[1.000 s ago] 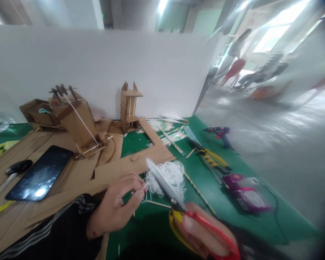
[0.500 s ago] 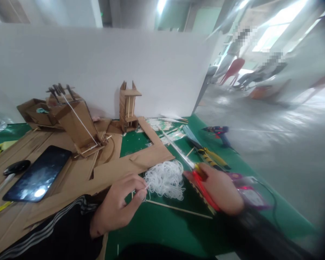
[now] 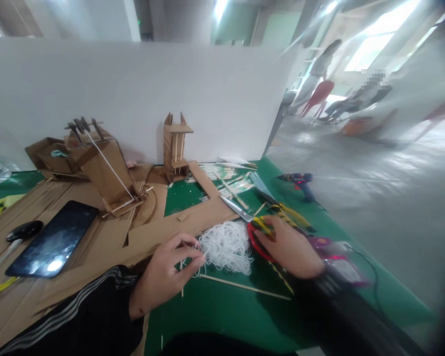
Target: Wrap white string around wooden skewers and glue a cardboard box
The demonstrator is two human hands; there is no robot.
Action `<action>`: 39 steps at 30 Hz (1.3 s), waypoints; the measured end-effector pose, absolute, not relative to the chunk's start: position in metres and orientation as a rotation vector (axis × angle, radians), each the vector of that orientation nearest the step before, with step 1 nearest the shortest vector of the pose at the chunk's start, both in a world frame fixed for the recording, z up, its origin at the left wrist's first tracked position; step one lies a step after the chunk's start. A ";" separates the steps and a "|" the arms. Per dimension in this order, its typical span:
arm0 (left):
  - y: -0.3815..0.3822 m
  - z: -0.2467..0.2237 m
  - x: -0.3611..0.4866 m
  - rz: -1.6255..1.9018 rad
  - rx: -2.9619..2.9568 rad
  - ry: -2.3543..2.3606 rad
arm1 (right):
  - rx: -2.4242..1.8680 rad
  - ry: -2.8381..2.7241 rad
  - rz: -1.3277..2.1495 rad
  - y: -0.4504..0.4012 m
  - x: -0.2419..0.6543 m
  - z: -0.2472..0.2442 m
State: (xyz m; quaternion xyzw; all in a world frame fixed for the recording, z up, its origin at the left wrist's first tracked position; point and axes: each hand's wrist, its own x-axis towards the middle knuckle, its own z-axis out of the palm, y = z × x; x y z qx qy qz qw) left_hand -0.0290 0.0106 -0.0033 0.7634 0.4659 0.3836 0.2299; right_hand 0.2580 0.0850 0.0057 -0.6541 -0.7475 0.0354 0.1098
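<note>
A white panel [image 3: 77, 79] stood behind the green desk [image 3: 207, 321], whose left side lay under flat cardboard [image 3: 107, 257]. On that cardboard leaned a cardboard box-like build [image 3: 107, 168] with a white cord running down its front; a narrower cardboard tower [image 3: 176, 148] stood upright near the panel. The right hand [image 3: 294, 247] had its fingers curled over the red and yellow handles of the scissors [image 3: 239, 210], though I cannot tell whether it gripped them or merely rested there; the blades pointed toward the cardboard. The left hand [image 3: 165, 274] was pinched at thumb and fingertips, seemingly on a thin strand of white string [image 3: 228, 247], whose loose heap lay on the desk between the hands. A dark phone [image 3: 54, 240] lay on the cardboard. Right of the scissors sat a purple item [image 3: 343, 269], its markings too blurred to read, and yellow-handled pliers [image 3: 296, 217]. A thin stick [image 3: 244, 287] lay just below the heap.
</note>
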 end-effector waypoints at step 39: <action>0.106 0.154 -0.350 -0.024 1.650 2.960 | -1.073 -2.205 1.023 0.054 0.164 0.035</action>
